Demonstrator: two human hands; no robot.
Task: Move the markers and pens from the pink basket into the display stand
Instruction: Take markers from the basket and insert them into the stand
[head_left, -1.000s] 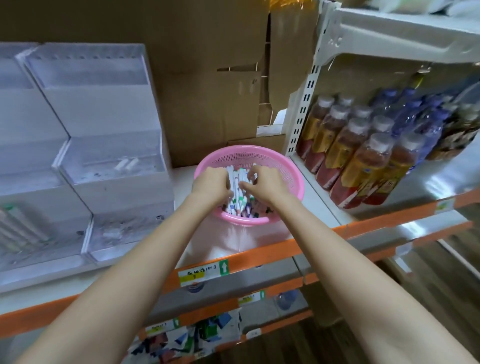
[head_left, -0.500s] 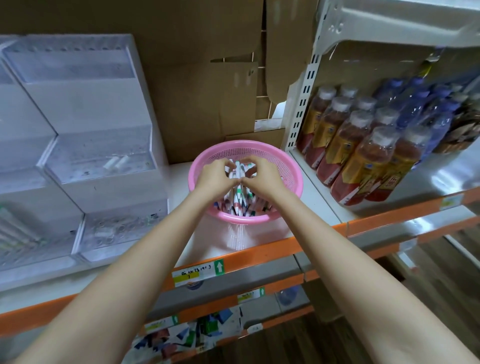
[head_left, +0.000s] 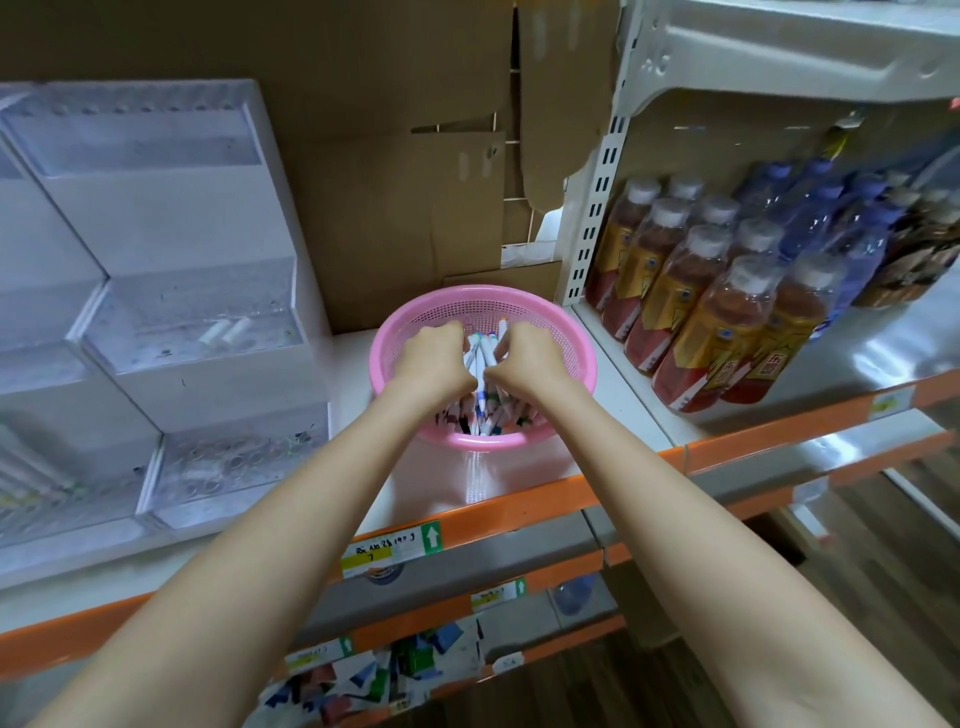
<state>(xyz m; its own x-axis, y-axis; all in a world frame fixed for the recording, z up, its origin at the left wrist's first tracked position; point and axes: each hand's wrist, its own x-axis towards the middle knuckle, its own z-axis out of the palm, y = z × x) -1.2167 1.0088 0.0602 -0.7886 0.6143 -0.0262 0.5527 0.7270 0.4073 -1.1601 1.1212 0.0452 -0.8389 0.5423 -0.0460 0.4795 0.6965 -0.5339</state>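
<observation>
Inside the basket (head_left: 498, 441), both hands now close on one bundle of markers (head_left: 480, 353). The left hand (head_left: 428, 358) and right hand (head_left: 530, 358) sit side by side over the basket's middle. Their fingers are curled down over the bundle and their thumbs nearly meet on the near side. The fingertips are hidden among the markers.

A second ago the hands lay slightly apart, raking through the pile. Half a second ago they had drawn together. Now the gathered markers lie lined up from the basket's near rim toward its far rim, and their far ends poke out past the knuckles. Other markers lie loose under the wrists, at the basket's near side.

The gathering looks almost finished, and the grip seems ready for a lift. Nothing has left the basket yet, so the task is at an early point. The stand (head_left: 171, 218) waits to the left of the basket, and its nearer tiers look mostly bare. A bundle squeezed between two hands may shed markers from underneath during the carry left. Bottles (head_left: 727, 322) stand to the right of the basket, away from that path.
</observation>
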